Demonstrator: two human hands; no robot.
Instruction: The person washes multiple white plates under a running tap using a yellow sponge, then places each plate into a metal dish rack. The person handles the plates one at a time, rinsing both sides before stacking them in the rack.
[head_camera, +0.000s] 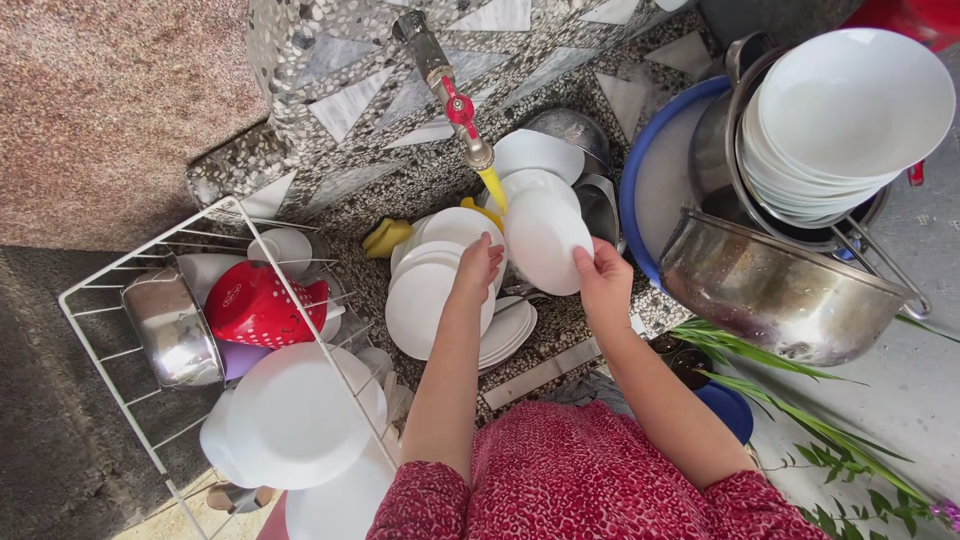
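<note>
Both hands on white plate (545, 240), tilted under tap (450, 95) for rinsing: right hand (605, 280) grips rim, left hand (478, 268) grips opposite edge; stacked plates (430, 300) below.

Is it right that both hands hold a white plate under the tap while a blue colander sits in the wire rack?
Not quite. In the head view the colander in the wire rack is red, not blue. Both the left hand and right hand do hold the white plate under the tap.
</note>
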